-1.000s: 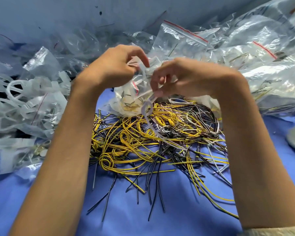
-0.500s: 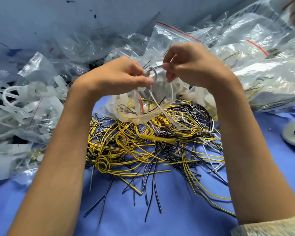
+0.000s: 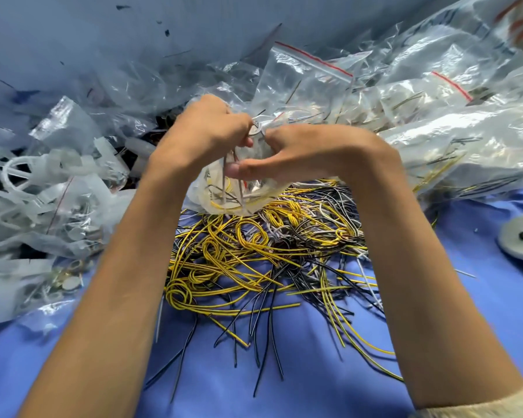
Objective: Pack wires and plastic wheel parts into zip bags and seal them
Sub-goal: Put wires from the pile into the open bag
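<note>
The zip bag [image 3: 233,196], part-filled with yellow and grey wire, hangs just above the wire pile [image 3: 269,251], held at its mouth by both hands. The left hand [image 3: 212,128] grips the top edge with its fingers curled. The right hand [image 3: 302,152], higher half a second ago, has dropped level with the left and pinches the bag, thumb across its front. Plastic wheel parts [image 3: 15,182] lie left on the desk [image 3: 284,387], filled bags [image 3: 450,140] right.

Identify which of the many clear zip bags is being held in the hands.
The small bag at centre, next to the wire pile, gripped by the left hand and right hand; the other bags lie untouched.
</note>
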Motion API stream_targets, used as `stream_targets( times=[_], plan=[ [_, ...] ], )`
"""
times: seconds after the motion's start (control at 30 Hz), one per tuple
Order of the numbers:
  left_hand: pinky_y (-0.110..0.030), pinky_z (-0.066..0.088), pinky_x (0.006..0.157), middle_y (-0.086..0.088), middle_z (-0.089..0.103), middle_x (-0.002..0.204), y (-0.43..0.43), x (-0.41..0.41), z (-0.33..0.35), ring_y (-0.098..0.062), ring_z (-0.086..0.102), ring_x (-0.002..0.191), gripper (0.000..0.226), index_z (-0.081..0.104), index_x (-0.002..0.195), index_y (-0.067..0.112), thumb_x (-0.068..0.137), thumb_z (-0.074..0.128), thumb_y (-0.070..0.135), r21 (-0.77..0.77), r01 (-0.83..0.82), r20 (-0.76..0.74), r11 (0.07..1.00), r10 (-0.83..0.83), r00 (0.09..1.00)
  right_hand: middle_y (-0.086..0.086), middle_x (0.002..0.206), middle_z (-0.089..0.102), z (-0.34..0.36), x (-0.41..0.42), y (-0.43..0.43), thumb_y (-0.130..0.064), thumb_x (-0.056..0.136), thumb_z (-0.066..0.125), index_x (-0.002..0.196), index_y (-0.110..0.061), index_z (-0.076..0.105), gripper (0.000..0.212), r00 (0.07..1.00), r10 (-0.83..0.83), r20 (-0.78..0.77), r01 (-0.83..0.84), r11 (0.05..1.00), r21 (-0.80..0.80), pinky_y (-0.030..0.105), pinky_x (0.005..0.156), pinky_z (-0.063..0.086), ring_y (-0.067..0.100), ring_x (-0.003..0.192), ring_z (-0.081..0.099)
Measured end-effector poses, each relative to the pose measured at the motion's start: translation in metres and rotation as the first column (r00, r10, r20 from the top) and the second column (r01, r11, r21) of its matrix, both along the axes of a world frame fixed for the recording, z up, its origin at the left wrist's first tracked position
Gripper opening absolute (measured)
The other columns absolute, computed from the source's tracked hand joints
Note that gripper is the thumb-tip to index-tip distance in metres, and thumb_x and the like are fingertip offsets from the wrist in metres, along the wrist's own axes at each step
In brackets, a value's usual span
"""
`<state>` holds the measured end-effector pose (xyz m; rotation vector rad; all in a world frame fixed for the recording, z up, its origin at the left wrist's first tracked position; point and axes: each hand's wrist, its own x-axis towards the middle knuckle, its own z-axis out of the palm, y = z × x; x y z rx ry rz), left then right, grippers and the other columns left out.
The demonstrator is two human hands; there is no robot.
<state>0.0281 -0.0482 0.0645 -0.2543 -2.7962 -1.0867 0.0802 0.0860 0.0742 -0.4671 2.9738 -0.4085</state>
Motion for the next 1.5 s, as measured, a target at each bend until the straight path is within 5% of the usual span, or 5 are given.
stream_targets(
  times=[0.33,0.67,0.83,1.07,1.5],
  plan=[
    [-0.031,0.022,0.045,-0.001,0.029,0.043,0.005,0.007,0.003,-0.022,0.027,0.047,0.029,0.065,0.062,0.006,0.075,0.057,0.031,-0.088,-0.061,-0.082,0.994,0.053,0.995,-0.015,0.067,0.039,-0.001,-0.001,-0.004,-0.068,0.084,0.045,0.069,-0.033,0.036,0.039,0.999,0.03,0.017,-0.031,0.997,0.071,0.023,0.052,0.026,-0.002,0.058,0.036],
    [-0.024,0.029,0.046,0.011,0.044,0.031,-0.004,0.004,0.004,-0.006,0.037,0.037,0.048,0.062,0.036,0.025,0.082,0.052,0.032,0.02,0.048,0.021,0.999,-0.048,0.999,0.012,0.095,0.065,-0.001,-0.01,0.002,-0.013,0.096,0.042,0.105,0.002,0.058,0.024,0.993,0.009,0.12,0.016,0.979,-0.205,0.04,0.071,0.046,0.016,0.08,0.06],
    [-0.011,0.028,0.037,0.011,0.04,0.028,-0.006,0.006,0.007,0.001,0.038,0.032,0.035,0.071,0.061,0.021,0.086,0.05,0.03,0.058,0.085,0.031,0.995,-0.087,0.996,-0.009,0.079,0.062,-0.002,-0.01,0.012,-0.022,0.102,0.04,0.098,-0.006,0.059,0.026,0.999,-0.035,0.025,0.042,0.927,-0.374,0.01,0.039,0.031,0.008,0.064,0.07],
    [-0.028,0.029,0.053,0.007,0.044,0.036,-0.004,0.006,0.006,-0.006,0.039,0.041,0.04,0.073,0.059,0.02,0.086,0.047,0.037,0.022,0.064,0.035,0.998,-0.065,0.997,-0.01,0.066,0.065,0.003,-0.003,0.023,-0.033,0.098,0.046,0.09,-0.014,0.066,0.028,0.999,-0.017,-0.03,0.004,0.913,-0.408,0.014,0.034,0.029,-0.002,0.049,0.06],
    [-0.015,0.027,0.037,0.007,0.041,0.04,-0.009,0.008,0.007,-0.005,0.037,0.037,0.02,0.075,0.078,0.015,0.082,0.065,0.032,-0.173,0.211,0.005,0.962,-0.213,0.977,-0.003,0.058,0.054,0.002,-0.009,0.021,-0.035,0.096,0.049,0.079,-0.009,0.066,0.036,0.998,-0.053,0.036,0.063,0.937,-0.342,0.03,0.065,0.055,0.012,0.056,0.054]
  ],
)
